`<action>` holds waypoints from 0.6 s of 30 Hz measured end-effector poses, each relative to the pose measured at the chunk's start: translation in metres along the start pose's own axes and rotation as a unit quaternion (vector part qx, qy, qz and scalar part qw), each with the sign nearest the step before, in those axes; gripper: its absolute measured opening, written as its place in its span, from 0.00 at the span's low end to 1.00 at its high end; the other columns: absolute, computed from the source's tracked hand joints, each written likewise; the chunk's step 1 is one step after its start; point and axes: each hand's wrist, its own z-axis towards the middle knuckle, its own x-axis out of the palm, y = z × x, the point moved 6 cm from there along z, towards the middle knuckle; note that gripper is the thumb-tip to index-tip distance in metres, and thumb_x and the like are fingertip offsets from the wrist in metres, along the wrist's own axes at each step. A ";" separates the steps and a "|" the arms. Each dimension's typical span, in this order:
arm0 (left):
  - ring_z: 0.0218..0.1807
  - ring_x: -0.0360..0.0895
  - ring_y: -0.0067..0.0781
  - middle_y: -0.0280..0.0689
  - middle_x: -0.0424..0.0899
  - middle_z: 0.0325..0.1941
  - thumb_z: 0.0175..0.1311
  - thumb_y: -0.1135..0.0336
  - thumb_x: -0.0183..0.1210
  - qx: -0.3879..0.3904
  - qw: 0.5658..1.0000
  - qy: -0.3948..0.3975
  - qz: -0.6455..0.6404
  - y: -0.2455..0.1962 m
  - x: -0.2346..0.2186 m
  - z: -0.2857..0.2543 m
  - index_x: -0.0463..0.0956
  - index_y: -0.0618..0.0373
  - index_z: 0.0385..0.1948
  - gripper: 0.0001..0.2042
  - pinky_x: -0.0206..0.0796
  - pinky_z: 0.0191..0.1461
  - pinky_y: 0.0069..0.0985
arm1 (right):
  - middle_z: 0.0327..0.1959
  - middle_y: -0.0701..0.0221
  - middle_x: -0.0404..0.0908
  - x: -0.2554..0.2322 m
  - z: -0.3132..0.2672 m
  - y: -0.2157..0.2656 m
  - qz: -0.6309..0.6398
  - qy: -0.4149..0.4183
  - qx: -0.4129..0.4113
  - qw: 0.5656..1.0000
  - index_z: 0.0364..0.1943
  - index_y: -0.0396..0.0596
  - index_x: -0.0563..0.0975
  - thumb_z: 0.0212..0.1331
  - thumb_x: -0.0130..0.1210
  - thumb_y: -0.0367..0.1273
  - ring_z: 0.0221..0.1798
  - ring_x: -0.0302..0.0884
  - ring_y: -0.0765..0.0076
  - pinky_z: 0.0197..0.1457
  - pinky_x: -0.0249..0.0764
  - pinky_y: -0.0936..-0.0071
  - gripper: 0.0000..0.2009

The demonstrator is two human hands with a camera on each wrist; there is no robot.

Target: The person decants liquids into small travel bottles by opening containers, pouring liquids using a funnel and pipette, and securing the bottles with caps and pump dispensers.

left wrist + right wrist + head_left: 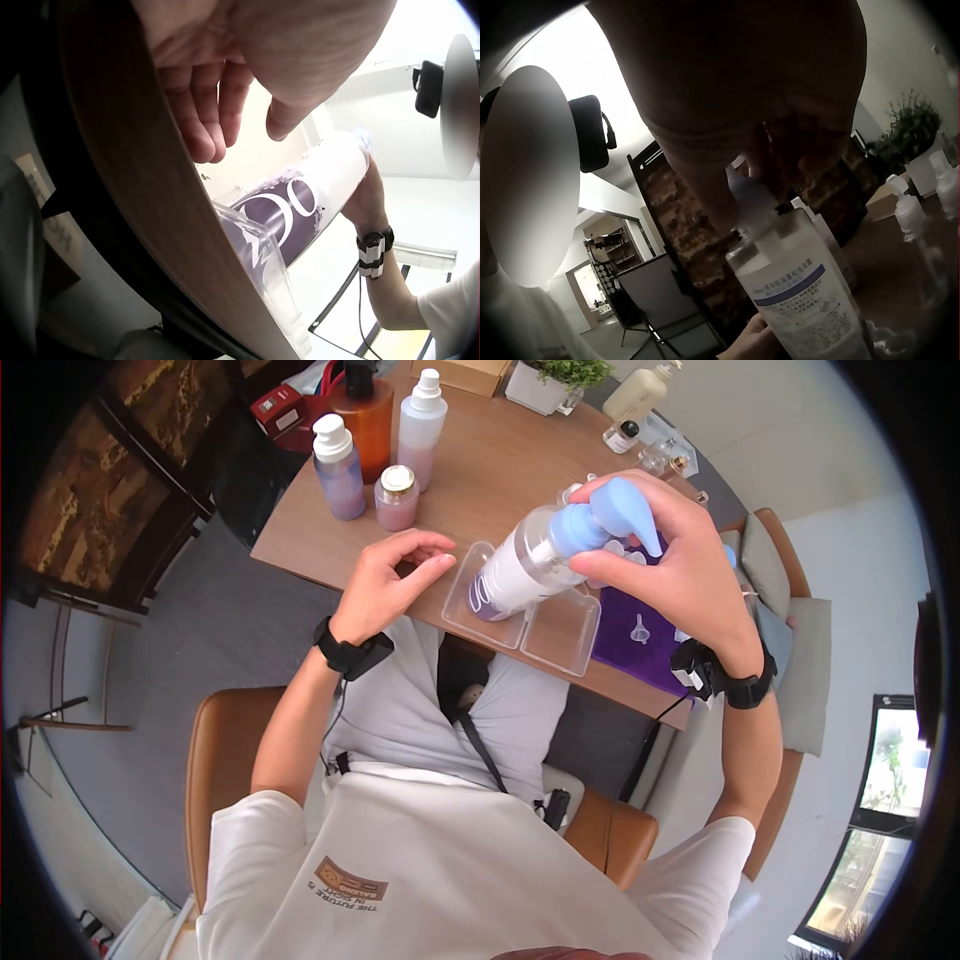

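Observation:
My right hand (668, 550) grips the blue pump head (607, 518) of a large white pump bottle (520, 566), (304, 196), (799, 289). The bottle is tilted, its base down in a clear plastic tray (560, 637) at the table's near edge. My left hand (392, 575) hovers just left of the tray with fingers loosely curled and holds nothing. In the left wrist view those fingers (208, 105) hang above the table edge beside the tray's wall (259, 244).
Behind stand a lilac bottle (338, 468), a small pink jar (397, 497), a pale pink bottle (421, 428) and an amber pump bottle (364, 412). A purple cloth (640, 642) with a small funnel (640, 629) lies right of the tray. A plant pot (548, 384) stands far back.

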 end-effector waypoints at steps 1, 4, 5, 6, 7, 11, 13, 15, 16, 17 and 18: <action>0.39 0.81 0.19 0.32 0.86 0.39 0.75 0.70 0.62 -0.002 1.000 0.000 -0.007 0.001 0.000 0.000 0.83 0.64 0.52 0.10 0.74 0.47 0.20 | 0.43 0.73 0.84 0.001 0.000 -0.003 -0.012 -0.007 -0.005 1.000 0.52 0.46 0.84 0.53 0.78 0.41 0.36 0.72 0.73 0.42 0.72 0.71 0.25; 0.45 0.81 0.19 0.32 0.85 0.44 0.75 0.71 0.62 -0.010 0.999 0.009 -0.031 -0.004 0.001 0.001 0.82 0.63 0.53 0.10 0.74 0.52 0.20 | 0.47 0.73 0.84 0.001 0.000 -0.001 -0.043 -0.010 -0.005 0.999 0.58 0.48 0.81 0.52 0.78 0.42 0.38 0.75 0.72 0.43 0.73 0.72 0.30; 0.47 0.81 0.20 0.32 0.85 0.45 0.75 0.71 0.62 -0.003 0.999 0.010 -0.039 -0.010 0.002 0.001 0.82 0.63 0.53 0.11 0.73 0.54 0.21 | 0.49 0.73 0.85 0.001 0.001 0.000 -0.053 -0.006 -0.002 0.999 0.61 0.49 0.80 0.51 0.78 0.42 0.40 0.77 0.71 0.44 0.73 0.72 0.32; 0.49 0.80 0.20 0.33 0.85 0.47 0.75 0.72 0.62 0.002 0.999 0.009 -0.048 -0.017 0.002 0.000 0.82 0.63 0.54 0.11 0.73 0.55 0.22 | 0.51 0.72 0.85 0.000 0.001 0.003 -0.038 -0.005 -0.032 0.999 0.64 0.49 0.78 0.52 0.76 0.37 0.45 0.78 0.72 0.49 0.74 0.72 0.33; 0.56 0.79 0.25 0.36 0.84 0.54 0.70 0.71 0.65 0.009 0.999 0.024 -0.028 -0.028 0.002 0.001 0.81 0.62 0.58 0.16 0.71 0.64 0.26 | 0.54 0.70 0.85 -0.002 0.000 0.003 -0.024 -0.003 -0.060 0.998 0.68 0.49 0.75 0.53 0.73 0.32 0.49 0.79 0.73 0.55 0.75 0.71 0.34; 0.67 0.75 0.34 0.42 0.81 0.65 0.59 0.65 0.75 0.117 0.993 0.027 0.009 -0.083 0.008 0.008 0.72 0.63 0.69 0.35 0.63 0.74 0.34 | 0.58 0.71 0.86 -0.007 -0.002 0.002 0.033 0.023 -0.044 0.998 0.71 0.51 0.74 0.55 0.69 0.30 0.53 0.81 0.73 0.55 0.75 0.72 0.34; 0.67 0.78 0.36 0.43 0.82 0.65 0.56 0.64 0.78 0.172 0.984 0.029 0.032 -0.112 0.015 0.015 0.70 0.61 0.70 0.39 0.67 0.70 0.34 | 0.52 0.70 0.86 -0.007 -0.001 0.004 0.023 0.004 -0.044 0.999 0.67 0.52 0.78 0.55 0.72 0.36 0.50 0.82 0.69 0.51 0.75 0.71 0.32; 0.69 0.78 0.38 0.44 0.80 0.67 0.51 0.62 0.81 0.206 0.976 0.049 0.056 -0.126 0.024 0.023 0.66 0.60 0.73 0.46 0.69 0.69 0.36 | 0.47 0.68 0.85 -0.009 0.000 0.008 -0.030 -0.018 -0.081 0.996 0.67 0.51 0.78 0.55 0.72 0.37 0.48 0.81 0.67 0.50 0.76 0.69 0.32; 0.70 0.78 0.38 0.44 0.79 0.68 0.51 0.62 0.81 0.206 0.976 0.050 0.058 -0.129 0.028 0.026 0.66 0.60 0.73 0.46 0.69 0.69 0.36 | 0.45 0.66 0.84 -0.009 0.001 0.009 -0.056 -0.031 -0.097 0.993 0.66 0.50 0.78 0.54 0.73 0.38 0.47 0.81 0.66 0.50 0.76 0.69 0.32; 0.70 0.77 0.38 0.45 0.78 0.69 0.50 0.62 0.81 0.206 0.975 0.050 0.061 -0.130 0.033 0.029 0.66 0.60 0.73 0.46 0.69 0.70 0.37 | 0.41 0.64 0.83 -0.007 0.001 0.007 -0.062 -0.058 -0.123 0.989 0.66 0.48 0.78 0.53 0.74 0.41 0.46 0.81 0.62 0.51 0.77 0.67 0.34; 0.70 0.77 0.38 0.45 0.78 0.70 0.50 0.62 0.82 0.207 0.975 0.050 0.062 -0.132 0.035 0.032 0.66 0.60 0.73 0.46 0.69 0.70 0.38 | 0.44 0.66 0.83 -0.004 0.002 0.005 -0.055 -0.060 -0.117 0.990 0.68 0.51 0.76 0.53 0.73 0.40 0.46 0.79 0.65 0.50 0.75 0.68 0.35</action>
